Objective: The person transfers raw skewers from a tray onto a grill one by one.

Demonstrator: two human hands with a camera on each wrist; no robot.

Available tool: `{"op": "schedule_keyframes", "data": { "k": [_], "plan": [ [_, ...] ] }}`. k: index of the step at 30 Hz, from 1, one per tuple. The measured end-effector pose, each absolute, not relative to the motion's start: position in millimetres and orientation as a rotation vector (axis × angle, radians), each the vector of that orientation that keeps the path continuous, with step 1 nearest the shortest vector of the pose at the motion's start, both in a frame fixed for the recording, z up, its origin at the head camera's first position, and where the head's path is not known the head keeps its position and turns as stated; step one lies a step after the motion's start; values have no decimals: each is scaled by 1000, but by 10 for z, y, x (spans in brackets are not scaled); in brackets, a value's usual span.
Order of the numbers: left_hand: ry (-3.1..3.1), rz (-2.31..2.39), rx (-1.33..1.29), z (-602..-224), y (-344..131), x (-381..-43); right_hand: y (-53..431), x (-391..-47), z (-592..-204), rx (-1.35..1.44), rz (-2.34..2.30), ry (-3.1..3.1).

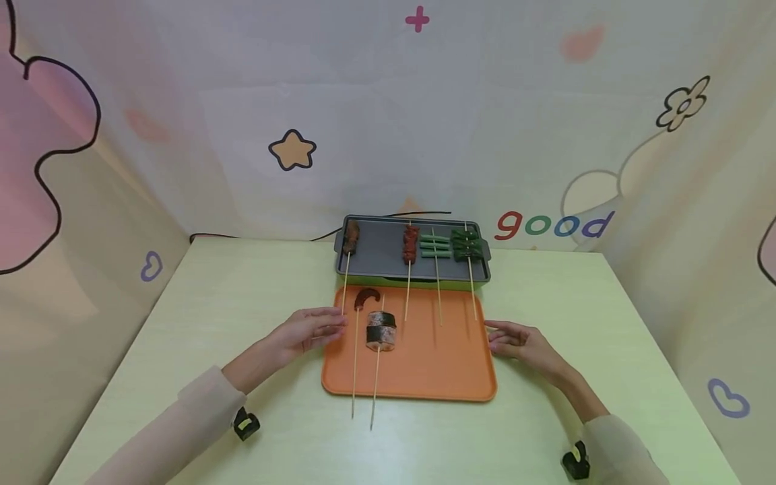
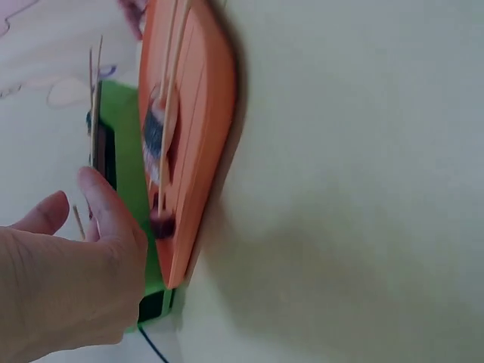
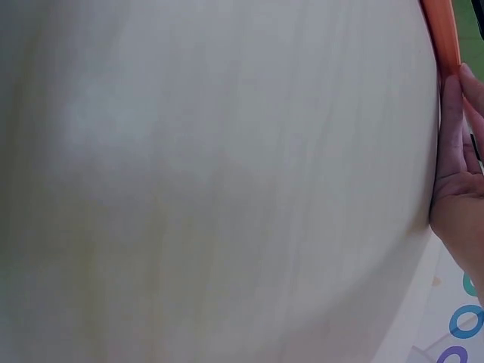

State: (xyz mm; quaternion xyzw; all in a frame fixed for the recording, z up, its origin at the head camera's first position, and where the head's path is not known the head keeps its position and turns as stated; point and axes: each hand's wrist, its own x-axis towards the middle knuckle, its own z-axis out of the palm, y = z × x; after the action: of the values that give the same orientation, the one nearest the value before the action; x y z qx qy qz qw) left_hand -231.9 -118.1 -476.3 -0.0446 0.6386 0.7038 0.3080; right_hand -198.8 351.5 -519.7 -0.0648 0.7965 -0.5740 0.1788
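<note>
On the table lies an orange tray (image 1: 436,370). My left hand (image 1: 312,330) is at its left edge, fingers extended, the fingertips right by the stick end of a brown meat skewer (image 1: 351,237). In the left wrist view the thumb and fingers of this hand (image 2: 83,257) stand apart near a stick end. My right hand (image 1: 524,345) touches the tray's right rim with nearly straight fingers, also in the right wrist view (image 3: 457,159). On the tray lie a skewer with a curled brown piece (image 1: 366,297) and one with black-and-white rolls (image 1: 380,331), their sticks overhanging the front.
Behind the tray stands a green grill with a dark plate (image 1: 382,246). It bears a red meat skewer (image 1: 410,244), a green-bean-like skewer (image 1: 435,246) and a dark green leafy skewer (image 1: 466,245); their sticks reach over the tray. A patterned cloth (image 1: 388,135) surrounds the table.
</note>
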Motion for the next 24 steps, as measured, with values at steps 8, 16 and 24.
{"op": "schedule_keyframes", "data": {
  "k": [8,16,24],
  "plan": [
    [1684,1685,7,-4816,-1257,-1868,3503,-1963,-5175,-164,-1613,2252],
    [1599,1649,25,-4875,-1273,-1522,3494,-1976,-5156,-175,-1621,2250],
    [1597,1601,93,-4932,-1180,-1365,3505,-1980,-5169,-171,-1622,2246]
  ]
}}
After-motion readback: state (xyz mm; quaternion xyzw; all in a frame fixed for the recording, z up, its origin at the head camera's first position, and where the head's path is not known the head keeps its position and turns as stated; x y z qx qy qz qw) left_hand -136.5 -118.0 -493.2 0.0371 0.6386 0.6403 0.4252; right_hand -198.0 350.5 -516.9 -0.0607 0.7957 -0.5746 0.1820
